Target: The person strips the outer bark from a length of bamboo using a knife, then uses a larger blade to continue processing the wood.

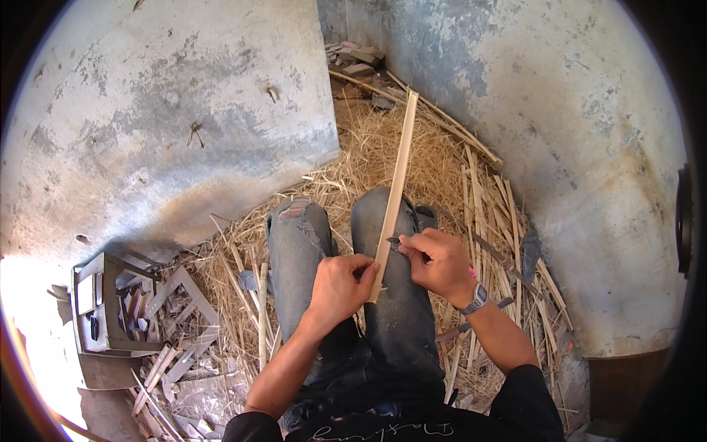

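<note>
A long, pale split bamboo strip (398, 173) slants up and away from me over my right thigh. My left hand (337, 289) is closed on its near end, with thumb and fingers pinching the left edge. Just right of the strip, my right hand (440, 264) is closed in a pinch. From its fingertips a small dark pointed piece (394, 241) pokes out toward the strip's edge. It may be a blade, but most of it is hidden in the fingers. My jeans (305, 236) under the strip carry some pale dust.
Straw-like shavings (375, 147) cover the floor around my legs. Long bamboo strips (486, 214) lie along the right wall (589, 184). A wooden frame (110, 309) and wood scraps (180, 302) are at the left. Broken bricks (361, 62) lie at the far wall gap.
</note>
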Demonstrator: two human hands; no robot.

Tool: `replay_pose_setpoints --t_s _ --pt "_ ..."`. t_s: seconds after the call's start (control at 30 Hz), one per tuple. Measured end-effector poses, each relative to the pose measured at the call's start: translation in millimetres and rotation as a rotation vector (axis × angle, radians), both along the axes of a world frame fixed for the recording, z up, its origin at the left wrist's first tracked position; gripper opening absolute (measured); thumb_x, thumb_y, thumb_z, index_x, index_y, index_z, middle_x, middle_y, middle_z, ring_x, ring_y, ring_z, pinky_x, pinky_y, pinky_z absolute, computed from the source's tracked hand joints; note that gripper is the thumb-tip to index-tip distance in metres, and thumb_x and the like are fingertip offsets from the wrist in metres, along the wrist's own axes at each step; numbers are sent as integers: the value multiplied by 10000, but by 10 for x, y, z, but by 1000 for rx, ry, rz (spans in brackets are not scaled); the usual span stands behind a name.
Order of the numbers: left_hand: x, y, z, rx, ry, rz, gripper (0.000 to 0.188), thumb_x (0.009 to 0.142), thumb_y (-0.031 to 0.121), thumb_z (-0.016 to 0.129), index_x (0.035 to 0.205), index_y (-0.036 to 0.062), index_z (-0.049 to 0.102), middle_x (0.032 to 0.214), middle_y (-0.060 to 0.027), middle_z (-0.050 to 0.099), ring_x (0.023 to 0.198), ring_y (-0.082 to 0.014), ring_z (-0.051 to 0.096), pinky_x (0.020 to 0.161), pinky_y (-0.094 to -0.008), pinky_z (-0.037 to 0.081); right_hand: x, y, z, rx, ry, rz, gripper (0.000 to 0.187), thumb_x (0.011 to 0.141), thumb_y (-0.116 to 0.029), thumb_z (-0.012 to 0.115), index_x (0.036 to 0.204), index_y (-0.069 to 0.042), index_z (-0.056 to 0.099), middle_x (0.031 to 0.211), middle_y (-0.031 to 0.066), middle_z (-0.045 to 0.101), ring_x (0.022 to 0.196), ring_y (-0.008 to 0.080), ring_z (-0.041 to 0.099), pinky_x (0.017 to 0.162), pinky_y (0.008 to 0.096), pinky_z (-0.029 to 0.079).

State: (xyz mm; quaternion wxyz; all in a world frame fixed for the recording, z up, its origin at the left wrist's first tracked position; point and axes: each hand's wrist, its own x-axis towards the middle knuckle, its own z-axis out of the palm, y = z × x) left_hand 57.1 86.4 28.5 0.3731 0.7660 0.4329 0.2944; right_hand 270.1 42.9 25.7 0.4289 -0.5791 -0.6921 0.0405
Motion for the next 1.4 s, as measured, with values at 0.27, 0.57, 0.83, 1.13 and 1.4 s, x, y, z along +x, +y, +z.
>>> replay_pose_setpoints --t_s 0.27,0.57,0.83,1.13,1.4 --pt "7 45 -101 -7 -71 22 176 923 148 727 952 -18 779 730 -140 739 589 -162 692 574 -307 531 -126 -274 -59 -155 -101 190 139 797 -10 770 917 -76 789 743 104 670 634 283 671 544 379 514" --pt "34 69 -2 -41 -47 -9 181 925 147 723 949 -25 773 733 -133 741 612 -152 697 591 -307 537 -1 -89 10 -3 73 24 176 817 -23 757 976 -95 779 774 82 681 628 296 673 546 381 530" --pt "57 49 -80 -83 -104 36 180 928 150 733 930 -25 775 726 -122 747 614 -121 688 573 -284 520 -17 -54 -28 -6 -66 61 122 816 -14 794 928 -56 775 700 103 626 575 297 623 500 376 457" --pt "29 66 -166 -115 -116 45 181 926 141 737 938 -36 773 727 -116 750 622 -84 664 562 -267 502 -43 -253 -83 -135 -185 206 161 802 -59 786 949 -124 780 722 78 607 571 283 625 502 386 496" --pt "45 88 -108 -91 -112 -6 185 929 136 732 941 -46 767 717 -95 743 608 -75 649 554 -266 499 0 -292 30 -164 -72 275 175 795 -34 775 944 -124 786 700 60 616 588 279 640 526 385 505"
